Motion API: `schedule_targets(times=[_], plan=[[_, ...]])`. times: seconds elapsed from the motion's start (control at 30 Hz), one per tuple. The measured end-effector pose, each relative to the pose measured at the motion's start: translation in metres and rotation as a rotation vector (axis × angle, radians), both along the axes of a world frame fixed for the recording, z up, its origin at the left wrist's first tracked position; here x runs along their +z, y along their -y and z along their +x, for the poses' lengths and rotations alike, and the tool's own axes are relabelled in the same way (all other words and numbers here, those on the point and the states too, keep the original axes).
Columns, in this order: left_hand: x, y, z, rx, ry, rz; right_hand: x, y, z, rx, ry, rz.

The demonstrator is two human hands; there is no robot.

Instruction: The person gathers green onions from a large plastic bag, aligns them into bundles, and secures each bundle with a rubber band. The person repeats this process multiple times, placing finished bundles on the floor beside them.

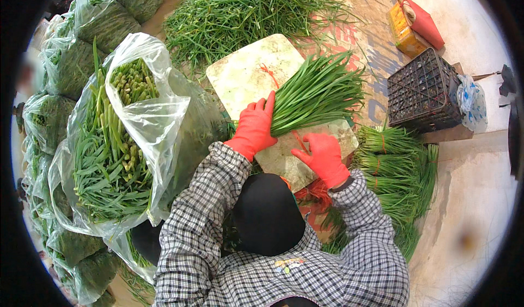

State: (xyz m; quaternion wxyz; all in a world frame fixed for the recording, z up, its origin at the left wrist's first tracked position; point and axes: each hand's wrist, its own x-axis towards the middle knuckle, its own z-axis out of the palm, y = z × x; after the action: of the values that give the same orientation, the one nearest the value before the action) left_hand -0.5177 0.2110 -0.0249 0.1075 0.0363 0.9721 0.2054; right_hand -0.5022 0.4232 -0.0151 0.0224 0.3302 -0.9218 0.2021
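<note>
A bunch of garlic chives (319,92) lies across a worn, pale board (254,69), with its leaf tips pointing to the upper right. My left hand (256,128), in a red glove, lies over the stem end of the bunch and holds it down, with the thumb on the near side. Just below the leaves, my right hand (323,157), gloved in red too, has a thin red tie strip (301,141) at its thumb and fingers. Part of that strip is hidden under the bunch. Another red tie (268,74) rests on the board beyond my left hand.
Left stands an open clear plastic bag (163,118) of cut greens, beside stacked filled bags (67,69). Loose greens (245,16) are heaped beyond the board. Tied bunches (389,163) lie right, below a black plastic crate (423,90). Red ties (317,194) lie near my right wrist.
</note>
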Motion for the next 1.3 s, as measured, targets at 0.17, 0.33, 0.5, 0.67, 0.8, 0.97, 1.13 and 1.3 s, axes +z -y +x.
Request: schedule_targets(times=[0.17, 0.33, 0.5, 0.67, 0.8, 0.97, 1.13, 1.3], plan=[[0.014, -0.009, -0.009, -0.029, 0.052, -0.082, -0.045, -0.006, 0.010, -0.217, 0.042, 0.099], [0.007, -0.008, -0.016, -0.050, 0.089, -0.015, -0.026, -0.029, 0.049, -0.190, 0.264, 0.103], [-0.006, -0.001, -0.004, -0.025, 0.022, 0.023, 0.024, -0.010, 0.006, -0.099, 0.093, -0.169], [-0.039, 0.002, -0.001, 0.064, -0.189, 0.151, 0.008, 0.067, -0.057, 0.126, -0.265, -0.220], [-0.041, -0.016, 0.011, 0.127, -0.406, 0.119, -0.068, 0.071, -0.072, 0.097, -0.122, -0.309], [0.038, -0.004, 0.051, 0.165, -0.453, 0.643, -0.076, 0.011, -0.142, 0.114, 0.118, -0.203], [0.117, 0.075, 0.215, -0.095, -0.298, 1.197, 0.031, 0.062, -0.101, 0.077, 0.297, -0.252], [0.111, 0.175, 0.407, 0.547, -0.397, 1.384, 0.143, 0.128, 0.037, 0.474, 0.311, -0.113]])
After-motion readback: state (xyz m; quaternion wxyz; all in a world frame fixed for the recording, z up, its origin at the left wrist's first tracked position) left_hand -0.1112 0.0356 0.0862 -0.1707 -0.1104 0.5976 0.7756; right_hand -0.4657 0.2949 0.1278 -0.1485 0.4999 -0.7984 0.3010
